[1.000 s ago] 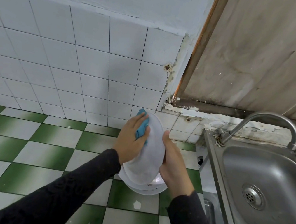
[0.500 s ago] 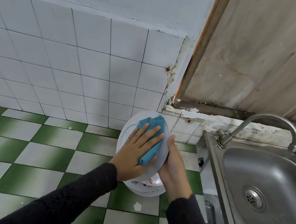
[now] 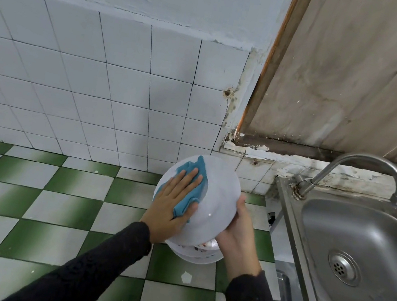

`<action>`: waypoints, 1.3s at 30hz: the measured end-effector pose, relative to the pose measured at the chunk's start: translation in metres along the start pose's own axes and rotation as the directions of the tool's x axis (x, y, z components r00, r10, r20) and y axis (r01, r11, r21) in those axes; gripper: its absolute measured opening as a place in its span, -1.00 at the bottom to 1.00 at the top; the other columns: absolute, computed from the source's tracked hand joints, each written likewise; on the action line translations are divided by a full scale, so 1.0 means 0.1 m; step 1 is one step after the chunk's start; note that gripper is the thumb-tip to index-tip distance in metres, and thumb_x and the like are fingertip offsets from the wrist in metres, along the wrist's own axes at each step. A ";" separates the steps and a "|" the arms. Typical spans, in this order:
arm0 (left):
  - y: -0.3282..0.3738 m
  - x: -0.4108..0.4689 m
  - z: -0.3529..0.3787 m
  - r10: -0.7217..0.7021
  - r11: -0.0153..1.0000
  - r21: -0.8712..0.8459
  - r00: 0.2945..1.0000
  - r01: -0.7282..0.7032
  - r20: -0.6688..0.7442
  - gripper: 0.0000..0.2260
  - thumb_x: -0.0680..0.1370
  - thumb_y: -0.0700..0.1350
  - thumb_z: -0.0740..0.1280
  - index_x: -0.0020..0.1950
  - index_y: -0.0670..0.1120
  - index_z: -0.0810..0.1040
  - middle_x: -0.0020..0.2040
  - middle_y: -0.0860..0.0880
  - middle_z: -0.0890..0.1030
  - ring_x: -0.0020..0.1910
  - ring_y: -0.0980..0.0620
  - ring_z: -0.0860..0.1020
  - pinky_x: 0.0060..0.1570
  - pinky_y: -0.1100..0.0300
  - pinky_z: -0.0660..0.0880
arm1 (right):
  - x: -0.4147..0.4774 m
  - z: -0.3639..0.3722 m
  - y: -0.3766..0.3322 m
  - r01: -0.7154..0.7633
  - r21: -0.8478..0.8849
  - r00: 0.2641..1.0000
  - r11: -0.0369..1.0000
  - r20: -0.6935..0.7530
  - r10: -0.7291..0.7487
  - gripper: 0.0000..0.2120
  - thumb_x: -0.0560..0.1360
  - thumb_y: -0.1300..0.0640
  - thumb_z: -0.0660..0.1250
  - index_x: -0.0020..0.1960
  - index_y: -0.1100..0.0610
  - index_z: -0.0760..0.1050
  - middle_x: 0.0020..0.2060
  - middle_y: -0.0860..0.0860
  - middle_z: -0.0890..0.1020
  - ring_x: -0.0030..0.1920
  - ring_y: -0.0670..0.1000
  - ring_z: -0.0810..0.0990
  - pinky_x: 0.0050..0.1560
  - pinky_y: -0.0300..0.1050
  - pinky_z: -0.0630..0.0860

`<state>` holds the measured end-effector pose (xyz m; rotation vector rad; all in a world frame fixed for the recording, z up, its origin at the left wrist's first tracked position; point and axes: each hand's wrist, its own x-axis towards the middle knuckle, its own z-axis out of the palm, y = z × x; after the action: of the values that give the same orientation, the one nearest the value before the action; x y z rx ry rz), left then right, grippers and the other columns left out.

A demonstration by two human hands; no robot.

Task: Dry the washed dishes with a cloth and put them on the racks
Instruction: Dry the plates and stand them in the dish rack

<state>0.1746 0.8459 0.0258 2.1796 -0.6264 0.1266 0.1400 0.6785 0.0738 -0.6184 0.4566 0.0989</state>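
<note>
Green-white checkered tiles [image 3: 77,183] bear stacked white dishes [image 3: 192,254].

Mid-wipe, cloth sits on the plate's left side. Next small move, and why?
Probably slide the left hand with the blue cloth rightward across the white plate, toward the right hand that grips its rim. The flat fingers press the cloth on the plate's left part only. The right part lies bare, so it likely needs wiping next.
</note>
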 end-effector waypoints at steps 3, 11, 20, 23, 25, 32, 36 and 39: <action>-0.15 -0.08 0.00 -0.092 0.994 -0.055 0.995 0.094 0.023 -0.48 0.64 0.22 0.03 0.57 0.22 -0.05 0.59 0.27 -0.07 0.57 0.23 -0.14 0.57 -0.02 -0.04 | 0.03 -0.02 -0.02 0.052 -0.009 0.998 0.999 -0.021 -0.052 -0.38 0.53 -0.19 0.21 0.44 0.19 0.42 0.23 0.21 0.64 0.25 0.25 0.60 0.33 0.26 0.46; -0.05 -0.15 0.10 -0.212 0.973 -0.098 0.977 0.208 -0.034 -0.50 0.62 0.30 -0.01 0.52 0.34 -0.08 0.52 0.44 -0.12 0.55 0.27 -0.21 0.57 -0.05 -0.04 | 0.05 0.06 0.04 0.022 0.080 0.997 0.997 -0.080 -0.016 -0.50 0.65 -0.17 0.12 0.31 0.21 0.49 0.08 0.21 0.71 0.21 0.26 0.59 0.26 0.25 0.48; -0.03 -0.30 0.09 0.237 0.941 0.259 0.970 -0.217 -0.048 -0.37 0.64 0.22 0.08 0.62 0.08 -0.11 0.63 0.06 -0.07 0.60 -0.09 -0.12 0.42 -0.36 0.19 | 0.09 0.25 -0.10 -0.037 0.145 0.993 0.989 -0.102 0.052 -0.42 0.63 -0.20 0.22 0.41 0.24 0.44 0.15 0.31 0.66 0.19 0.33 0.61 0.12 0.27 0.57; -0.12 -0.21 0.01 0.326 0.913 0.279 0.943 -0.297 -0.064 -0.36 0.60 0.19 0.19 0.61 0.02 0.04 0.62 0.04 0.03 0.60 -0.09 0.00 0.39 -0.31 0.29 | 0.04 0.29 -0.12 -0.003 0.093 0.992 0.996 -0.124 0.014 -0.52 0.67 -0.13 0.18 0.28 0.27 0.51 0.02 0.29 0.70 0.10 0.27 0.64 0.20 0.24 0.52; -0.16 -0.14 -0.05 0.346 0.912 0.272 0.933 -0.308 -0.102 -0.39 0.59 0.13 0.26 0.57 -0.01 0.15 0.60 0.00 0.14 0.58 -0.14 0.09 0.39 -0.29 0.32 | 0.08 0.32 -0.19 0.049 0.045 0.986 0.998 -0.162 -0.041 -0.66 0.70 0.00 0.17 0.15 0.29 0.51 -0.07 0.20 0.68 0.02 0.20 0.62 0.26 0.21 0.48; 0.07 -0.02 -0.29 -0.161 0.875 -0.483 0.929 -0.021 -0.333 -0.54 0.45 0.05 0.41 0.33 0.04 0.43 0.21 0.02 0.58 0.11 0.09 0.60 0.00 0.20 0.60 | 0.12 0.05 -0.27 0.133 -0.621 0.966 0.773 -0.092 -0.241 -0.37 0.52 -0.28 0.32 0.48 0.01 0.38 0.36 -0.04 0.54 0.35 0.12 0.49 0.28 0.12 0.43; 0.13 0.03 -0.41 -0.492 0.524 -0.848 0.841 0.080 -0.225 -0.78 0.56 -0.18 0.35 0.20 -0.08 0.50 0.01 0.00 0.67 -0.02 0.01 0.65 -0.12 0.15 0.63 | 0.09 -0.18 -0.14 0.144 -0.671 0.973 0.728 -0.038 -0.227 -0.17 0.40 -0.36 0.35 0.52 0.04 0.27 0.38 -0.04 0.53 0.34 0.03 0.51 0.27 -0.05 0.43; 0.07 0.03 -0.45 -0.606 0.337 -0.929 0.790 0.153 -0.090 -0.83 0.63 -0.22 0.24 0.20 -0.12 0.53 0.04 -0.09 0.70 -0.01 -0.09 0.66 -0.12 0.05 0.66 | 0.07 -0.28 -0.01 0.145 -0.529 0.989 0.836 0.072 -0.127 -0.32 0.40 -0.39 0.37 0.39 -0.05 0.44 0.24 -0.05 0.66 0.26 0.00 0.61 0.32 0.04 0.46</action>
<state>0.1795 0.8750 0.0604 1.0828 0.1624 -0.0080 0.1358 0.6608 0.0514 -1.1982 0.3481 0.1012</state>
